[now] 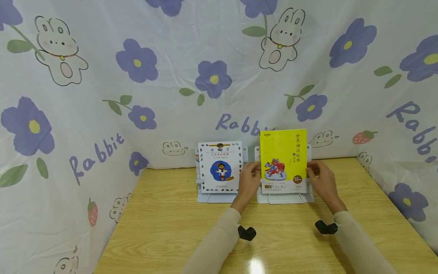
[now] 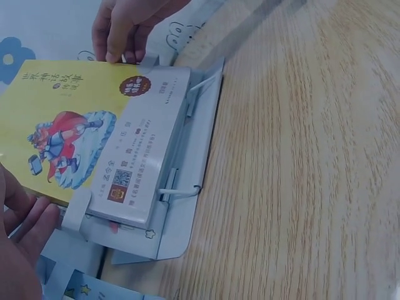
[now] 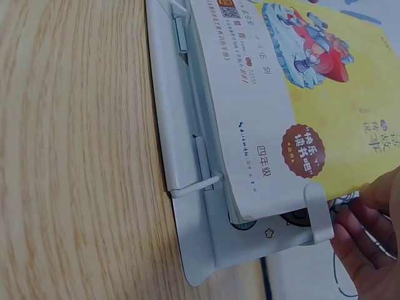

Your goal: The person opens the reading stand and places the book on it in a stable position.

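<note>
A yellow book [image 1: 283, 160] with a white lower band and a red-caped figure stands upright on a white book stand [image 1: 285, 198]. My left hand [image 1: 250, 180] holds the book's left edge, its fingers bent beside the stand's side clip [image 2: 76, 215]. At the opposite edge, my right hand [image 1: 321, 182] grips the book between thumb and fingers. The thumb lies at the cover's edge and the fingers reach behind, partly hidden, above the right clip [image 3: 319, 212]. Wire holders [image 2: 181, 191] support the book's bottom.
To the left, a second stand [image 1: 205, 198] carries a white book [image 1: 220, 167] with a blue circle on its cover. Both stands are on a wooden table [image 1: 164, 220], near its back edge. A flower-and-rabbit cloth [image 1: 178, 125] hangs behind and along the sides.
</note>
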The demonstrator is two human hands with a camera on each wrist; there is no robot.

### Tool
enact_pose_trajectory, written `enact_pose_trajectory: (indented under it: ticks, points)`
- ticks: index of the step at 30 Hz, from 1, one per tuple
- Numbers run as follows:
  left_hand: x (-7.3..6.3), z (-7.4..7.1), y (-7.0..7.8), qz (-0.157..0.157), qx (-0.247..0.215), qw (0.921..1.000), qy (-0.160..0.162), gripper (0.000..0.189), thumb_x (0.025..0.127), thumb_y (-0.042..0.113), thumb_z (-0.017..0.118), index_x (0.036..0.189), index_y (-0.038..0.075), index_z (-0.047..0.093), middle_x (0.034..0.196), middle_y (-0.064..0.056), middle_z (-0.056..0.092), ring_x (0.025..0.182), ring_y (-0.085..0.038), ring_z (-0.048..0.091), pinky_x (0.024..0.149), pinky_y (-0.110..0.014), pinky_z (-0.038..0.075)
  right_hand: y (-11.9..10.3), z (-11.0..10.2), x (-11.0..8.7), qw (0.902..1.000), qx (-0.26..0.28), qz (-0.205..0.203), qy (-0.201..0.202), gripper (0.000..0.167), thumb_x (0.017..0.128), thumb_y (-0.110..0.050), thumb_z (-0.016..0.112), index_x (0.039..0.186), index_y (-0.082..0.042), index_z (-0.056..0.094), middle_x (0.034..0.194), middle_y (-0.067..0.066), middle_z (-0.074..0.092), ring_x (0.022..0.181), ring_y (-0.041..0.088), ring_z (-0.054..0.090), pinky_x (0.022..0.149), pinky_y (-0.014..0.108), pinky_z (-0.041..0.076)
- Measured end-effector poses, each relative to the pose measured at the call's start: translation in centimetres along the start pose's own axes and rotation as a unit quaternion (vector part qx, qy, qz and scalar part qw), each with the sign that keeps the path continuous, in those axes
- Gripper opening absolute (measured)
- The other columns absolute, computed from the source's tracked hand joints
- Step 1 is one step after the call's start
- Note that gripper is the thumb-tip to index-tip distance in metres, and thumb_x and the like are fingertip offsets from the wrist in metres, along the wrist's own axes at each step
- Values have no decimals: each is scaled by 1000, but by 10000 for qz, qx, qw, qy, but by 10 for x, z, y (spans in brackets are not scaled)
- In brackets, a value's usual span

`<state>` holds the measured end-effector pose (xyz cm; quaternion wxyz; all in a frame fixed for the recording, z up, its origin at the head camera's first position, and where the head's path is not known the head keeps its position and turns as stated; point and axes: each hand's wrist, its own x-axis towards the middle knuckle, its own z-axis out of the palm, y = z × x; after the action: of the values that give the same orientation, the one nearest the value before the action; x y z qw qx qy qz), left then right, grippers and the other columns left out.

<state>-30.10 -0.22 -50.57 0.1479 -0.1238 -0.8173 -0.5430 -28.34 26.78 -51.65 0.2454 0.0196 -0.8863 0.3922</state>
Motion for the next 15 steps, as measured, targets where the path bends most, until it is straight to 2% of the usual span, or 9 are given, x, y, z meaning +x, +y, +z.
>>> enact_pose_trajectory:
  ticks: [6,11,15]
  points:
    - [-5,-8,-1,-133,-240,9996,81,29,103,-5,59,127,2,73,109,-13,73,102,-25,71,86,-28,62,-2,-4,-5,9995,-6,70,296,26,106,-9,60,129,3,67,113,21,71,98,32,65,79,19,43]
    - [-9,-20,-2,-295,-129,9995,-34,27,105,3,60,129,5,72,109,-9,74,101,-20,69,84,-28,59,-6,-10,-10,9975,-53,-4,707,23,105,-4,62,125,2,70,110,20,71,93,26,62,77,14,40]
    - [-12,-32,-5,-353,40,9994,-28,23,104,10,63,125,10,72,103,-5,74,92,-14,67,76,-26,56,-11,-14,-17,9978,-110,-160,636,18,104,-5,64,120,1,70,106,18,72,87,19,59,73,11,39]
